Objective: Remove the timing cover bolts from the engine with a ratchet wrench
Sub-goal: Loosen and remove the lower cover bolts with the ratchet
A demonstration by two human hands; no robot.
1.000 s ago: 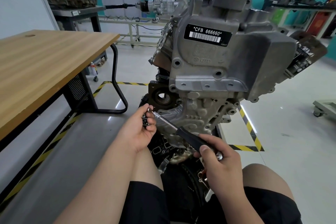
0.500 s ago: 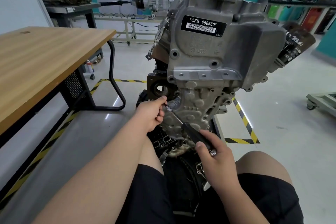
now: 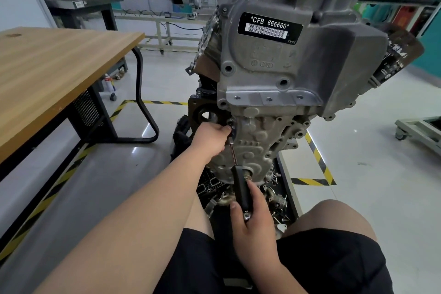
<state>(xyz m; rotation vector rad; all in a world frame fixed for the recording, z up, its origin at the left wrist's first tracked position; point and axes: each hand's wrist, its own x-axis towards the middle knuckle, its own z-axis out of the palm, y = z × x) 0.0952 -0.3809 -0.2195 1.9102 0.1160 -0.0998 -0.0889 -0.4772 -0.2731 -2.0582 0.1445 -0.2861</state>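
Your left hand (image 3: 210, 138) pinches the ratchet wrench (image 3: 240, 182) head at the timing cover (image 3: 255, 143); your right hand's (image 3: 253, 217) fingers (image 3: 255, 191) wrap its handle.

Single head view here, looking forward and down, close on the engine (image 3: 274, 71), dead centre; the table (image 3: 52, 67) sits left of it.
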